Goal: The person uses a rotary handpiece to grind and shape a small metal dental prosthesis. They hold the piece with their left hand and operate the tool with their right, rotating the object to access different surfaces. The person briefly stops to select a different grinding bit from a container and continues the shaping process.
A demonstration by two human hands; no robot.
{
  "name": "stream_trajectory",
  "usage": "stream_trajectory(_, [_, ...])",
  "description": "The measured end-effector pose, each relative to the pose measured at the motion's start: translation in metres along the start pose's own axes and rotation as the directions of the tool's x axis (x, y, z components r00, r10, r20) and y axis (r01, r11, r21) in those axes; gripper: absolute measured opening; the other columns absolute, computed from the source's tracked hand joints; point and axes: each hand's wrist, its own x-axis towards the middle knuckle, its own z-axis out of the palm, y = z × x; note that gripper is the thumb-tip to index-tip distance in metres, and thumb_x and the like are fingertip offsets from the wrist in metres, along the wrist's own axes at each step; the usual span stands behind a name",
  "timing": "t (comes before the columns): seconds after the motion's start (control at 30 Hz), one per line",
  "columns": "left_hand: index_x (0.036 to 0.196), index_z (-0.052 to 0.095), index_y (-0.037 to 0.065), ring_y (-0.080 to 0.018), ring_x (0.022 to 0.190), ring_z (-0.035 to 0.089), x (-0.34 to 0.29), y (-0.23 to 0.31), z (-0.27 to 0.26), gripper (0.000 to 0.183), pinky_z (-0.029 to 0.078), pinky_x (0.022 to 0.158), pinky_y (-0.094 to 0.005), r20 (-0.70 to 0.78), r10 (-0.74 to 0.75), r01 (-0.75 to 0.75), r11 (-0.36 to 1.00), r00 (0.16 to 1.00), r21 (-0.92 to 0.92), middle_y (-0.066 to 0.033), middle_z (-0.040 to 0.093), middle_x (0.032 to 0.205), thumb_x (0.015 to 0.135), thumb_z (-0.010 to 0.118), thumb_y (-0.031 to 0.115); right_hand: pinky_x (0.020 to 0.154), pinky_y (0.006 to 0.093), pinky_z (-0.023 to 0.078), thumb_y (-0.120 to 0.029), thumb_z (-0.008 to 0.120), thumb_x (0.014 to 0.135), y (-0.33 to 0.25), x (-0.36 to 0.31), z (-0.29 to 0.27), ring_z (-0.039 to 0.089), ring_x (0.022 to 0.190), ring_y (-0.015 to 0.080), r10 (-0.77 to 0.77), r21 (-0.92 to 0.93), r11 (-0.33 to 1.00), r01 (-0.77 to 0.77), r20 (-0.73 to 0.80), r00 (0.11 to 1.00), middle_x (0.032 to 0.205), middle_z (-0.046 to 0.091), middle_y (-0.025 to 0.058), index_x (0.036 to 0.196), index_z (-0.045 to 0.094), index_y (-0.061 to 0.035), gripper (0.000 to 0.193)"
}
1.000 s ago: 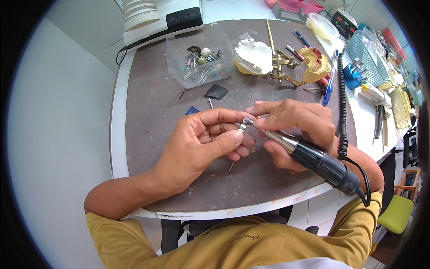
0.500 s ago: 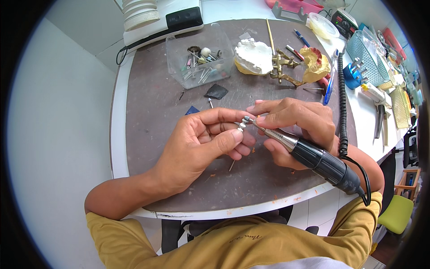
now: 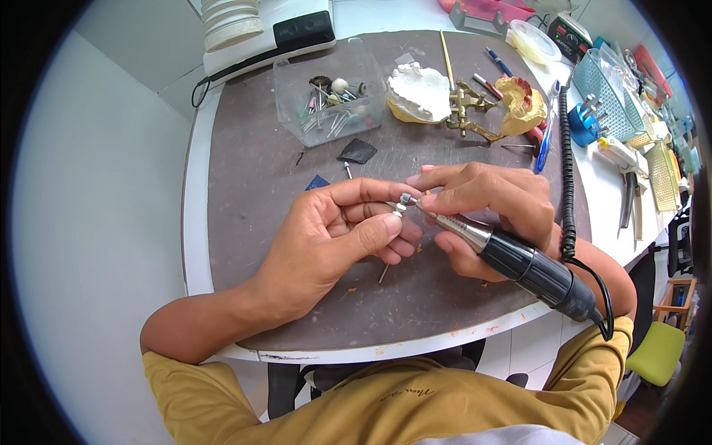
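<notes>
Between thumb and fingers, my left hand [image 3: 319,237] pinches a small white piece that looks like dental crowns [image 3: 399,211]. My right hand [image 3: 504,196] grips a black and silver rotary handpiece [image 3: 519,259], tilted with its nose toward the left hand. The handpiece's grey grinding tip [image 3: 406,199] is at the upper end of the white piece, apparently against it. My right fingertips almost meet my left index finger there. A thin rod [image 3: 383,274] shows below my left fingers. Past that hand lie a loose bur [image 3: 348,170], a black square sheet [image 3: 358,151] and a blue scrap [image 3: 318,182].
A clear plastic box [image 3: 285,100] of burs stands at the back. Beside it are a white plaster model [image 3: 419,90], a brass articulator [image 3: 463,107] and a yellow cast with red wax [image 3: 523,111]. A coiled black cord [image 3: 567,170] runs down the right to the handpiece.
Hardly anything differs. Both hands keep their grips and places, and the grinding tip has shifted only very slightly at the white piece.
</notes>
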Motion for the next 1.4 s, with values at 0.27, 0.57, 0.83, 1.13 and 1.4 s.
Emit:
stream_trajectory(0.27, [0.128, 0.055, -0.004, -0.0172, 0.095, 0.067, -0.0001, -0.0018, 0.0, 0.036, 0.055, 0.085, -0.0298, 0.004, 0.023, -0.023, 0.999, 1.0, -0.027, -0.0143, 0.068, 0.107, 0.095, 0.062, 0.009, 0.09, 0.0469, 0.058, -0.007, 0.072, 0.077, 0.0006, -0.0011, 0.0007, 0.072, 0.096, 0.0372, 0.025, 0.004, 1.0, -0.025, -0.03, 0.999, 0.082, 0.07, 0.0165, 0.1, 0.064, 0.0027, 0.026])
stream_trajectory(0.57, [0.127, 0.058, -0.004, -0.0162, 0.103, 0.064, 0.0017, -0.0044, -0.0008, 0.034, 0.053, 0.091, -0.0313, 0.0, 0.041, -0.041, 0.999, 0.999, -0.032, -0.0124, 0.067, 0.112, 0.095, 0.062, 0.006, 0.091, 0.0473, 0.057, -0.004, 0.07, 0.078, 0.0006, 0.0002, -0.0009, 0.072, 0.096, 0.0365, 0.006, 0.013, 1.0, -0.006, 0.001, 1.0, 0.084, 0.071, 0.0167, 0.103, 0.064, 0.0036, 0.027])
stream_trajectory(0.83, [0.127, 0.058, -0.003, -0.0159, 0.103, 0.064, 0.0024, -0.0052, -0.0016, 0.034, 0.052, 0.091, -0.0309, 0.002, 0.04, -0.04, 0.998, 0.999, -0.043, -0.0121, 0.066, 0.112, 0.094, 0.062, 0.005, 0.09, 0.0467, 0.057, -0.002, 0.07, 0.075, 0.0024, -0.0009, 0.0008, 0.072, 0.095, 0.0367, 0.011, 0.009, 1.0, -0.01, -0.01, 1.0, 0.087, 0.072, 0.0167, 0.104, 0.065, 0.0027, 0.03])
stream_trajectory(1.13, [0.127, 0.058, -0.004, -0.016, 0.103, 0.064, 0.0024, -0.004, -0.001, 0.034, 0.052, 0.091, -0.0312, -0.007, 0.042, -0.042, 0.999, 0.999, -0.025, -0.0121, 0.066, 0.113, 0.094, 0.062, 0.004, 0.089, 0.046, 0.058, -0.004, 0.07, 0.076, -0.0006, 0.0023, -0.0026, 0.072, 0.095, 0.0372, -0.032, 0.007, 0.999, 0.032, 0.027, 0.999, 0.087, 0.072, 0.0171, 0.104, 0.064, 0.0028, 0.03])
stream_trajectory(1.4, [0.127, 0.058, -0.004, -0.0165, 0.104, 0.065, 0.0024, -0.0032, 0.0001, 0.033, 0.053, 0.093, -0.0317, 0.001, 0.041, -0.041, 0.999, 0.999, -0.023, -0.0126, 0.066, 0.114, 0.096, 0.062, 0.006, 0.089, 0.0463, 0.057, -0.005, 0.07, 0.077, 0.0023, 0.0006, 0.0002, 0.073, 0.094, 0.0366, -0.018, 0.022, 1.0, 0.018, -0.014, 1.0, 0.086, 0.072, 0.0167, 0.104, 0.065, 0.0026, 0.029])
